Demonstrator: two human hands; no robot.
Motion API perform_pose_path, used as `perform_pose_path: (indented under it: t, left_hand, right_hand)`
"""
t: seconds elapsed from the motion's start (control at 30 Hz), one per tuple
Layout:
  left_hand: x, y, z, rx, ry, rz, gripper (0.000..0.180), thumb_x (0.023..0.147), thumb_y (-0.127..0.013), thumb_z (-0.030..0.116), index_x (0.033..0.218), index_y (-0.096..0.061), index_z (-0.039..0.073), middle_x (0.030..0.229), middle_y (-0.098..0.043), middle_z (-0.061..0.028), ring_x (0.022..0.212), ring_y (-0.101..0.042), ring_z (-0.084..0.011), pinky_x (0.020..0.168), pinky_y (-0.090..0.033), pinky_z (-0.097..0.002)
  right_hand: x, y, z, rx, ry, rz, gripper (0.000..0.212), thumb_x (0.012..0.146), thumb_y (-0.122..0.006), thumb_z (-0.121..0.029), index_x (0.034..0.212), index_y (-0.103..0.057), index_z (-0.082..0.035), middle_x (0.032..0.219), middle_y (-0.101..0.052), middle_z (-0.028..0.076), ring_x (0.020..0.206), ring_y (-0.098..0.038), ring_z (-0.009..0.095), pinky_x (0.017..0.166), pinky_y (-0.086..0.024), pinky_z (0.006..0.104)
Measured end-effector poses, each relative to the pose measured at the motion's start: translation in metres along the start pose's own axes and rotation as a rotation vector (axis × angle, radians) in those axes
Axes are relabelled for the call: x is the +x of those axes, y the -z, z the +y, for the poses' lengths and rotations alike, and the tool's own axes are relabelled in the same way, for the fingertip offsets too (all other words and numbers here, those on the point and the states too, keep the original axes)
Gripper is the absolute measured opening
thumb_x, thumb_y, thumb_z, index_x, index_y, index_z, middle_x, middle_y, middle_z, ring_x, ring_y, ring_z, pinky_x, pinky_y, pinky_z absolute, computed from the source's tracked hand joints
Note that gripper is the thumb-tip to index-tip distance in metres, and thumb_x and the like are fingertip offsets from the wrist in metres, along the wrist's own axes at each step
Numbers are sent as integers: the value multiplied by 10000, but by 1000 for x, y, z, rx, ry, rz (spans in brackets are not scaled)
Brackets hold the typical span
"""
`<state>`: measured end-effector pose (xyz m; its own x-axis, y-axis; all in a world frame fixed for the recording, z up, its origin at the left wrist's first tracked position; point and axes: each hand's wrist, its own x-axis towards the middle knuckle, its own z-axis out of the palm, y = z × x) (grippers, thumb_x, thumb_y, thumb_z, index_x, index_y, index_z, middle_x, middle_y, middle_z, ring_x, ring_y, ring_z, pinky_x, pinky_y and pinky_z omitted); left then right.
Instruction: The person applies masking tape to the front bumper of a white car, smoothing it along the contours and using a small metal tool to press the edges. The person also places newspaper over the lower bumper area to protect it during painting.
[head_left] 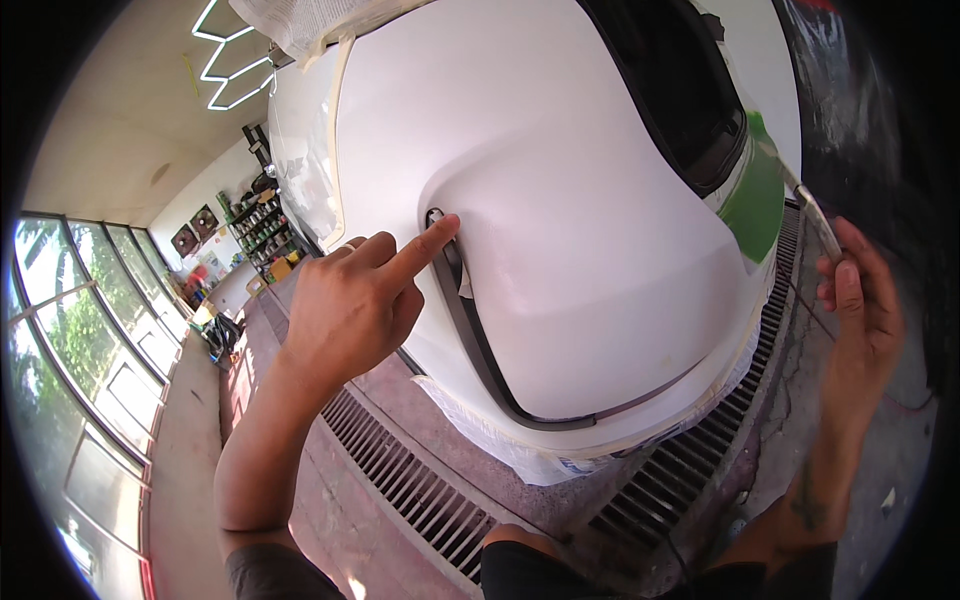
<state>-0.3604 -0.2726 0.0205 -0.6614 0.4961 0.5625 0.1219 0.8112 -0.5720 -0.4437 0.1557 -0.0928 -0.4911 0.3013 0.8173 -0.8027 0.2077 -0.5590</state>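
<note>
A white car body panel [560,200] fills the middle of the head view, with a dark curved gap [480,350] running down its left side and along its lower edge. My left hand [365,285] reaches over that gap, its index finger stretched out and its fingertip touching the panel by the gap's upper end. The other fingers are bent, and nothing shows in them. A small pale strip of tape or paper [465,285] sticks out of the gap below the fingertip. Off the car's right side, my right hand [862,300] grips a slim, long metal tool [815,215]; its exact kind is unclear.
Masking paper [300,25] and clear film [305,140] cover parts of the car, and green covering [752,205] lies on its right side. Floor grates [420,480] run beneath. Shelves with cans [262,228] stand far left, near tall windows [80,330]. A thin cord crosses the floor at right.
</note>
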Motion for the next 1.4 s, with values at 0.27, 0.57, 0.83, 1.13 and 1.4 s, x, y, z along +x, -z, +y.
perform_pose_path:
  t: [0.27,0.57,0.83,1.13,1.4]
  left_hand:
    - [0,-3,10,68,-12,-72,728,849,-686,7,1536,-653,247,709,-560,-36,599,-616,-216,595,-557,-407]
    - [19,-8,13,240,-145,-113,513,873,-695,-19,1350,-701,171,871,-696,-95,732,-734,-279,684,-607,-432]
    - [32,-1,4,113,-153,-105,493,846,-646,-59,1290,-745,132,958,-796,-162,848,-780,-328,826,-616,-473]
    - [31,6,8,-91,-3,-189,511,829,-625,-60,1287,-742,133,886,-773,-152,739,-759,-267,726,-581,-427]
    - [21,14,3,-189,44,-200,668,810,-609,-68,1405,-746,204,734,-607,-100,589,-552,-203,652,-503,-423]
  right_hand:
    - [12,28,54,230,-28,380,387,1183,-526,-248,1441,-602,30,1273,-720,117,1153,-660,198,1068,-475,377]
    - [-24,56,44,245,-161,413,260,1186,-505,-218,1343,-574,-23,1337,-728,213,1155,-692,228,1050,-471,386]
    - [-93,72,47,499,-241,192,264,1166,-565,-206,1369,-590,-39,1185,-738,154,819,-601,112,805,-476,281]
    - [-149,-128,-53,456,-392,-275,257,1137,-602,-122,1355,-589,13,961,-769,96,637,-586,58,607,-464,204]
    - [-122,-189,-51,401,-158,-345,200,1038,-682,-20,1235,-647,-22,834,-774,168,721,-796,279,637,-583,357]
